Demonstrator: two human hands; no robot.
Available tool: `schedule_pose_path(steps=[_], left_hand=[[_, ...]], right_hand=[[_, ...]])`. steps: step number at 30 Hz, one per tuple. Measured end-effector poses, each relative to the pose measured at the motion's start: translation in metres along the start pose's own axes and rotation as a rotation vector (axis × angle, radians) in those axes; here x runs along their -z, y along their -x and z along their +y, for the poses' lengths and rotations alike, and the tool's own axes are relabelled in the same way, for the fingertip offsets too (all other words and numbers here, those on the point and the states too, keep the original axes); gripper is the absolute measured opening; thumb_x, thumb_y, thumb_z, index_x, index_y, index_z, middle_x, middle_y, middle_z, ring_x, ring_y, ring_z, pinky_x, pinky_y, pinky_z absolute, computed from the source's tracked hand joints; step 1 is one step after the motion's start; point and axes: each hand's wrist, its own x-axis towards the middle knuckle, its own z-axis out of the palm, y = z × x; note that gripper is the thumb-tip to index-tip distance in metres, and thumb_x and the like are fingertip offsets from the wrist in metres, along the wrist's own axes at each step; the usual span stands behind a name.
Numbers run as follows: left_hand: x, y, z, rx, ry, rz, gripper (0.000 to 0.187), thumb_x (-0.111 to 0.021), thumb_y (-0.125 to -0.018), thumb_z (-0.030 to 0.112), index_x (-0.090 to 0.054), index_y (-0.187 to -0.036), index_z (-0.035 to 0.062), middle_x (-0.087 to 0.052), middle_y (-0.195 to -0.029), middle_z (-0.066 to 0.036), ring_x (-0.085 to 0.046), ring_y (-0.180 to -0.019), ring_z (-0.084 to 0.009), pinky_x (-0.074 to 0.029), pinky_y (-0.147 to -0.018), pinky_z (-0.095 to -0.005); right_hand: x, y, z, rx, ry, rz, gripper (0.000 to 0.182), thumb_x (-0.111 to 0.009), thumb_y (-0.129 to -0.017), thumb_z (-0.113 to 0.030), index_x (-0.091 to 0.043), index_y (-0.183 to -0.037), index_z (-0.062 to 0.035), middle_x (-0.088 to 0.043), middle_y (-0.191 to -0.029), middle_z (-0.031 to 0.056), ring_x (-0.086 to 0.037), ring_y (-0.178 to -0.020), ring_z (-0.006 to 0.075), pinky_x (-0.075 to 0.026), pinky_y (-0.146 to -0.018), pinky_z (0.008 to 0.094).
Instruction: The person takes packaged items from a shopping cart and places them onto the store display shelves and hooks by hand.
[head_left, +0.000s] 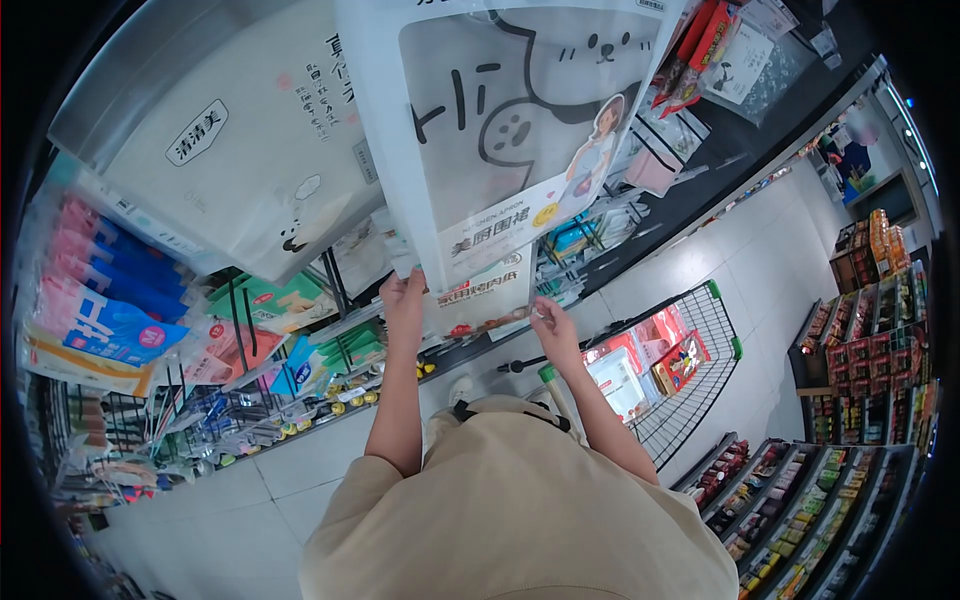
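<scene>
A flat pack of barbecue paper with printed Chinese lettering is between my hands, its upper part hidden behind a hanging kitchen apron package. My left hand is closed in a pinch at the pack's left edge, close to the apron package's lower corner. Thumb and fingers of my right hand pinch the pack's right edge. The apron package shows a cartoon bear. Beside it on the left hangs a large pale package with a panda drawing.
A wire shopping cart holding several packages stands to my right. Blue and pink bags and green packs hang from hooks at left. Across the tiled aisle are stocked shelves and stacked boxes.
</scene>
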Motion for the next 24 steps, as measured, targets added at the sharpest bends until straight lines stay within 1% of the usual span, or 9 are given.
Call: schedule_pose_path(steps=[1, 3, 10, 11, 13, 16, 19, 21, 24], left_hand=[[-0.002, 0.0, 0.003, -0.021, 0.001, 0.008, 0.018, -0.064, -0.091, 0.009, -0.068, -0.104, -0.0029, -0.071, -0.102, -0.008, -0.063, -0.091, -0.0119, -0.049, -0.082, -0.0271], [-0.004, -0.001, 0.005, -0.038, -0.034, 0.019, 0.018, -0.064, -0.091, 0.009, -0.068, -0.103, -0.0031, -0.071, -0.101, -0.007, -0.063, -0.091, -0.0116, -0.048, -0.082, -0.0272], [-0.007, 0.0, 0.011, -0.065, -0.215, 0.102, 0.019, -0.063, -0.088, 0.005, -0.067, -0.104, -0.0054, -0.07, -0.099, -0.007, -0.061, -0.089, -0.0114, -0.047, -0.081, -0.0273], [-0.006, 0.0, 0.01, -0.064, -0.216, 0.1, 0.019, -0.063, -0.088, 0.005, -0.067, -0.104, -0.0054, -0.07, -0.099, -0.007, -0.061, -0.089, -0.0114, -0.047, -0.081, -0.0273], [-0.002, 0.001, 0.009, -0.159, -0.347, 0.068, 0.018, -0.062, -0.094, 0.01, -0.066, -0.106, -0.003, -0.069, -0.093, -0.003, -0.059, -0.082, -0.0066, -0.046, -0.074, -0.0235], [0.008, 0.004, 0.006, -0.065, -0.253, 0.039, 0.018, -0.061, -0.094, 0.009, -0.066, -0.107, -0.0031, -0.069, -0.094, -0.003, -0.059, -0.086, -0.0067, -0.046, -0.077, -0.0224], [0.022, 0.009, -0.004, -0.095, -0.263, 0.06, 0.018, -0.06, -0.094, 0.009, -0.065, -0.107, -0.0032, -0.069, -0.094, -0.004, -0.06, -0.086, -0.0074, -0.045, -0.077, -0.0217], [0.04, 0.013, -0.021, -0.095, -0.302, 0.082, 0.018, -0.059, -0.095, 0.009, -0.065, -0.106, -0.0037, -0.069, -0.093, -0.005, -0.06, -0.084, -0.0078, -0.046, -0.076, -0.0224], [0.05, 0.025, -0.016, -0.06, -0.389, 0.104, 0.019, -0.059, -0.096, 0.011, -0.065, -0.103, -0.0049, -0.068, -0.091, -0.006, -0.06, -0.083, -0.0093, -0.046, -0.075, -0.0242]], right_hand=[[0.001, 0.003, 0.0, -0.009, 0.025, -0.002, 0.039, -0.062, -0.093, -0.011, -0.051, -0.129, 0.0, -0.065, -0.117, 0.0173, -0.062, -0.112, 0.0219, -0.047, -0.09, 0.0315], [0.003, 0.007, 0.001, -0.02, 0.048, 0.0, 0.041, -0.061, -0.092, -0.01, -0.05, -0.131, -0.0011, -0.063, -0.12, 0.0182, -0.061, -0.114, 0.0233, -0.047, -0.092, 0.0328], [0.01, 0.022, 0.016, -0.103, -0.088, -0.013, 0.043, -0.057, -0.092, -0.004, -0.047, -0.134, -0.0001, -0.06, -0.123, 0.0159, -0.062, -0.109, 0.0175, -0.05, -0.086, 0.0285], [0.011, 0.024, 0.017, -0.111, -0.11, -0.016, 0.043, -0.056, -0.092, -0.003, -0.046, -0.134, 0.0003, -0.06, -0.122, 0.015, -0.063, -0.106, 0.0159, -0.05, -0.084, 0.0273], [0.015, 0.03, 0.01, -0.144, -0.12, -0.022, 0.045, -0.054, -0.092, 0.0, -0.045, -0.135, 0.0003, -0.058, -0.123, 0.0137, -0.063, -0.106, 0.0174, -0.049, -0.087, 0.0275], [0.021, 0.037, 0.011, -0.17, -0.148, -0.02, 0.047, -0.05, -0.09, 0.004, -0.043, -0.136, 0.0002, -0.056, -0.124, 0.0127, -0.063, -0.106, 0.0193, -0.048, -0.09, 0.0276], [0.028, 0.044, 0.019, -0.184, -0.163, 0.007, 0.046, -0.049, -0.09, 0.006, -0.044, -0.136, 0.0003, -0.056, -0.123, 0.0129, -0.064, -0.105, 0.0197, -0.048, -0.089, 0.0275], [0.034, 0.049, 0.026, -0.208, -0.174, 0.046, 0.046, -0.048, -0.091, 0.006, -0.044, -0.136, 0.0005, -0.056, -0.123, 0.0128, -0.064, -0.105, 0.0196, -0.049, -0.088, 0.0275], [0.039, 0.058, 0.032, -0.25, -0.152, 0.08, 0.04, -0.05, -0.092, 0.004, -0.048, -0.131, 0.0028, -0.059, -0.117, 0.0121, -0.065, -0.1, 0.0185, -0.05, -0.087, 0.0279]])
